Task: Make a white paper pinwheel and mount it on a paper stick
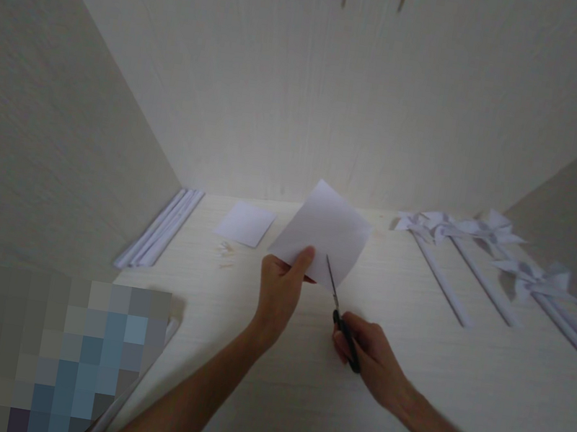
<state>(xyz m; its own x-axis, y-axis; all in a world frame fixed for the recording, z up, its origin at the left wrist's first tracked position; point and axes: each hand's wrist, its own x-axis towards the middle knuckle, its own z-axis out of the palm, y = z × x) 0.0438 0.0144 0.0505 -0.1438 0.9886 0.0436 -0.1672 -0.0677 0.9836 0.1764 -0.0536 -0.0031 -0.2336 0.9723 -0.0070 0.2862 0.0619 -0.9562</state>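
My left hand (279, 291) pinches the lower corner of a white square paper sheet (327, 233) and holds it up above the pale table (291, 406). My right hand (368, 353) grips black-handled scissors (341, 316) just to the right. Their blades point up and touch the sheet's lower edge. Both forearms reach in from the bottom of the view.
A second white paper square (245, 224) lies flat behind my left hand, with small pins or scraps (226, 252) beside it. Rolled paper sticks (160, 228) lie along the left wall. Several finished paper pinwheels (487, 236) on sticks lie at the right. A blurred patch covers the lower left.
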